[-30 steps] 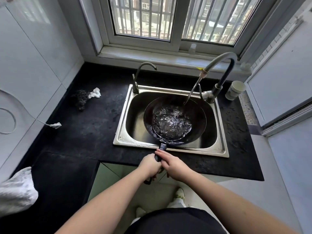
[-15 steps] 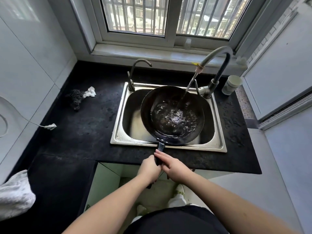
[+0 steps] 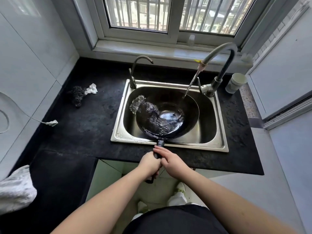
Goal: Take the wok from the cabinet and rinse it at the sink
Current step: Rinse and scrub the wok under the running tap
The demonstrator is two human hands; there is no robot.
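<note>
**Wok tilted in the sink, water spilling out**

The black wok [image 3: 168, 114] is sitting inside the steel sink [image 3: 221, 141], tilting toward 9 o'clock; water is jumping over its rim there. The faucet [image 3: 219, 65] at 1 o'clock is pouring a stream into it. The left hand [image 3: 149, 163] and right hand [image 3: 170, 160] are both clamping the handle, covering most of it.
</note>
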